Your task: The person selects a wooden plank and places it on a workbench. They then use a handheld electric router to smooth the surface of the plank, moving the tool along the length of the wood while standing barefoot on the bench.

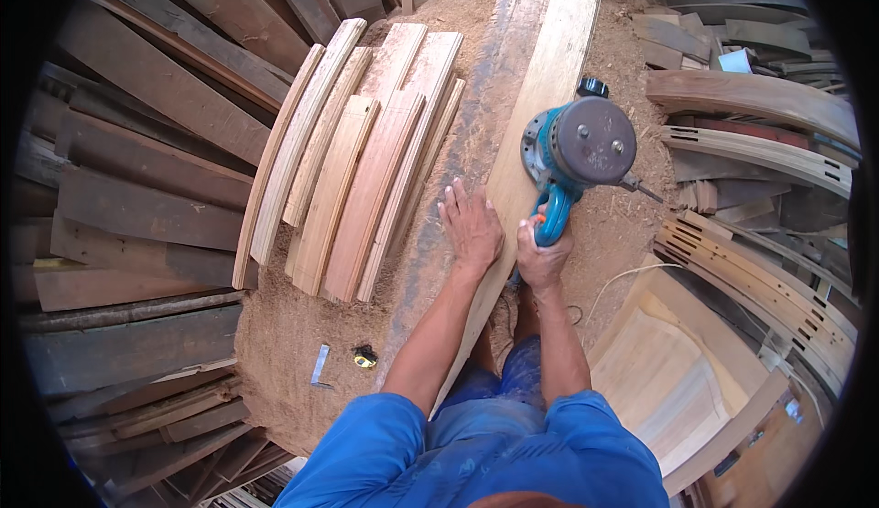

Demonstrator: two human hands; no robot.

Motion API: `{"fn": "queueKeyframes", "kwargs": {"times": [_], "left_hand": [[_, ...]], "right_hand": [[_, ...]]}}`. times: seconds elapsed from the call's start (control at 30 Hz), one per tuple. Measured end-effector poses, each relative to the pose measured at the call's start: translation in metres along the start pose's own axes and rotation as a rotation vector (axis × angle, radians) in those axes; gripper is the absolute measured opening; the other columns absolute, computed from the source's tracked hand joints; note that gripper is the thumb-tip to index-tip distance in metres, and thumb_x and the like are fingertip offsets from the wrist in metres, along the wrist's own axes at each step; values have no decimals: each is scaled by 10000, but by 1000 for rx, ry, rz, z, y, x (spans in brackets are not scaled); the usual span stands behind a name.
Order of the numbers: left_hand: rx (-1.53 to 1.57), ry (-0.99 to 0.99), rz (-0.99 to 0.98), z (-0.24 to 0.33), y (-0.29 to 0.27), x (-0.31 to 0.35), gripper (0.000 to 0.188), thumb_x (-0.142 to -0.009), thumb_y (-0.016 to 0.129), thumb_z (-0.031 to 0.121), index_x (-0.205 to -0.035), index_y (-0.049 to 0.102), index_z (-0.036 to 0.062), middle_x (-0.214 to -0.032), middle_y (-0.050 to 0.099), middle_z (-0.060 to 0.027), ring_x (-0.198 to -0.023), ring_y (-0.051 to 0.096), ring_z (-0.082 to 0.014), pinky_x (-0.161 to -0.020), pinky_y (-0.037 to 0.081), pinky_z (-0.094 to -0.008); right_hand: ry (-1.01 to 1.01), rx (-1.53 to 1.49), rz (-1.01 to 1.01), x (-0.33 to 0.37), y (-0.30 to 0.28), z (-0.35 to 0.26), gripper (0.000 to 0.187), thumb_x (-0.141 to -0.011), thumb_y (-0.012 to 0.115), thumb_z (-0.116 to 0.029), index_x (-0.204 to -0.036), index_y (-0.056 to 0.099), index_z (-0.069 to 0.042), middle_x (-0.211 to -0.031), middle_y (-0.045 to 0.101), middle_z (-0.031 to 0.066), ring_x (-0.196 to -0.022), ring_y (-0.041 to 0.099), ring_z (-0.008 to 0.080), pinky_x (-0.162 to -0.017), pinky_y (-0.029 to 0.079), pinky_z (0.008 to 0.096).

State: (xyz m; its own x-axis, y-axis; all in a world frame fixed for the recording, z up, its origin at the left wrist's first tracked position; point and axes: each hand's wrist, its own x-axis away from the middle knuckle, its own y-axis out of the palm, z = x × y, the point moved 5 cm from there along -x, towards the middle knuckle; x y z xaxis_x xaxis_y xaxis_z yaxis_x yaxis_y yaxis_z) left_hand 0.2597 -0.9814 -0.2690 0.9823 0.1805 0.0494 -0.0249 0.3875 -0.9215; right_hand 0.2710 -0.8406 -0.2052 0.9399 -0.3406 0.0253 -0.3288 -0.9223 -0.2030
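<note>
Router (595,140) in the right hand, over the edge of a long board

The teal router with a dark round cap stands at the right edge of a long, pale board (557,50), its base partly over the wood; the bit is hidden. The right hand (542,250) has its fingers wrapped around the router's teal handle (553,219). The left hand (473,226) lies palm down just beside the board's left edge, fingers spread and holding nothing, on the worn tabletop (502,59).

Left of the hands, a group of moulded wooden strips (374,201) lies side by side over sawdust. Nearer the person are a small square (320,364) and a yellow-and-black tape measure (364,356). Dark boards (156,206) line the left side. On the right are slotted curved pieces (760,153) and, lower down, a pale wooden panel (659,352).
</note>
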Motion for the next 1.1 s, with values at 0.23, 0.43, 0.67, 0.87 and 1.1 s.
{"fn": "queueKeyframes", "kwargs": {"times": [0.23,0.43,0.67,0.87,1.1], "left_hand": [[-55,-23,23,4,-7,8,426,-926,546,218,-1308,533,31,-1508,377,-285,-1375,369,-467,-1137,260,-601],[-65,-25,11,5,-8,8,439,-920,543,214,-1310,533,13,-1503,379,-293,-1375,366,-471,-1141,251,-599],[-57,-18,-7,6,-9,8,450,-921,529,209,-1323,524,6,-1509,362,-306,-1381,354,-478,-1148,231,-599],[-53,-18,-19,6,-8,9,453,-922,520,208,-1325,522,1,-1519,345,-311,-1393,334,-479,-1153,218,-597],[-57,-33,-50,7,-6,8,458,-918,515,205,-1323,525,-8,-1526,342,-303,-1412,315,-474,-1168,199,-592]], "right_hand": [[-26,-9,39,-28,8,10,329,-800,709,-50,-1094,586,32,-954,632,97,-849,640,174,-784,525,335],[-122,-17,47,-51,10,5,292,-808,700,-36,-1072,594,30,-878,629,71,-796,628,142,-744,513,312],[-71,-67,75,-73,13,3,251,-823,694,-30,-1049,594,17,-839,604,21,-761,589,100,-724,495,283],[-3,-97,58,-98,14,14,268,-820,693,-26,-1061,581,5,-821,586,4,-744,575,82,-704,482,265],[-69,-78,53,-155,17,20,292,-833,670,2,-1105,566,-18,-785,591,6,-655,574,73,-595,471,244]]}}
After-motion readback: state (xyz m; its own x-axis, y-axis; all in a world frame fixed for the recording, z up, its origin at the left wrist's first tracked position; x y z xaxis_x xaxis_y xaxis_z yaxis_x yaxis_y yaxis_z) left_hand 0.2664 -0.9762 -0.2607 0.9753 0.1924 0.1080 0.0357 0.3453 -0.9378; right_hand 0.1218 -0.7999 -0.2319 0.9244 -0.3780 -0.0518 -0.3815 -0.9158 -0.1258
